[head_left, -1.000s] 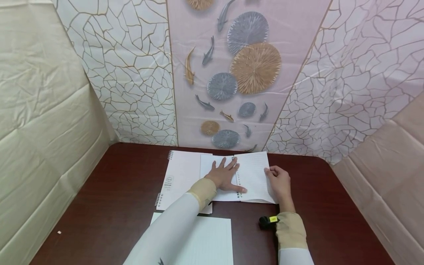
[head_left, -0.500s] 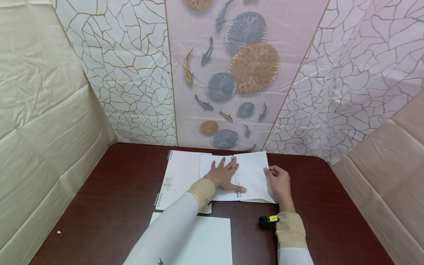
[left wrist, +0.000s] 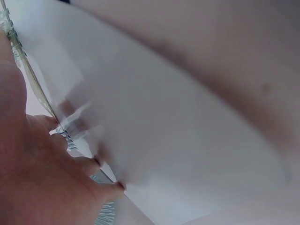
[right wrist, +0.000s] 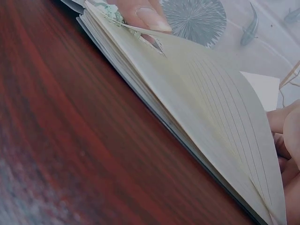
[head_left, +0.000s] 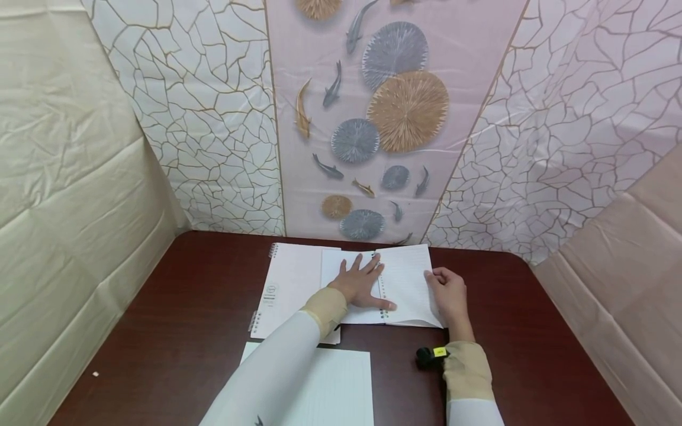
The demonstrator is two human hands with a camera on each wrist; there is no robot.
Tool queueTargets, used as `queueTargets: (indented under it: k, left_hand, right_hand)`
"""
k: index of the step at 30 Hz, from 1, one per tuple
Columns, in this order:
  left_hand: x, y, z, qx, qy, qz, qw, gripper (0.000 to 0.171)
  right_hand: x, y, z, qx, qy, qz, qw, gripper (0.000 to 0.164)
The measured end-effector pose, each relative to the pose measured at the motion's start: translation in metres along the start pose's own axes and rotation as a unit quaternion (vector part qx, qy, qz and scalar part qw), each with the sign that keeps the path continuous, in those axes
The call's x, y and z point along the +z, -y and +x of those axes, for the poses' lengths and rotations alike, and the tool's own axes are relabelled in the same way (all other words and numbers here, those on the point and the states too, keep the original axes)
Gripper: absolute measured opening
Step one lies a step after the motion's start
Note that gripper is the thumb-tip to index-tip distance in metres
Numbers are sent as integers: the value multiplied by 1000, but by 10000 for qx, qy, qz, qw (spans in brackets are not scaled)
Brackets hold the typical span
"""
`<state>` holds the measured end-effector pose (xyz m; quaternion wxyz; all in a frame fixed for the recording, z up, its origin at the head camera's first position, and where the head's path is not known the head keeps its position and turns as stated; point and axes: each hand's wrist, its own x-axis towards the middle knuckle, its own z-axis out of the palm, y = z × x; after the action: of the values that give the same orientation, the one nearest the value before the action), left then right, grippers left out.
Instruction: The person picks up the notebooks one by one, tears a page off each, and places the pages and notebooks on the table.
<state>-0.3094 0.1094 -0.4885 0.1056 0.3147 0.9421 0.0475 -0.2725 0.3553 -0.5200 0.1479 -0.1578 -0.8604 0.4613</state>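
Note:
A ring-bound notebook (head_left: 403, 278) lies spread near the table's back edge, ruled pages facing up. My left hand (head_left: 358, 285) rests on its left side with fingers spread, the thumb reaching over the rings. At the outer edge of the right-hand page, my right hand (head_left: 450, 296) pinches the paper between thumb and fingers. In the right wrist view that ruled page (right wrist: 229, 108) bows up from the stack below, and its edge looks ragged by the rings next to the left thumb (right wrist: 152, 18). The left wrist view has the left hand (left wrist: 51, 173) beside the rings.
A larger spiral notebook (head_left: 290, 284) lies under the open one's left side. In front, a ruled white sheet (head_left: 341, 384) is partly covered by the left sleeve. A black device with a yellow label (head_left: 430, 357) sits at the right wrist. A white scrap (head_left: 95, 373) lies at left.

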Motion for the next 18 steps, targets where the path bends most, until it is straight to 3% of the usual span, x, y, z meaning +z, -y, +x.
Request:
queueTargets:
  k: [18]
  left_hand:
    - [0, -1, 0, 34, 26, -112, 9999, 112]
  right_hand:
    - [-3, -1, 0, -108, 119, -6, 9999, 28]
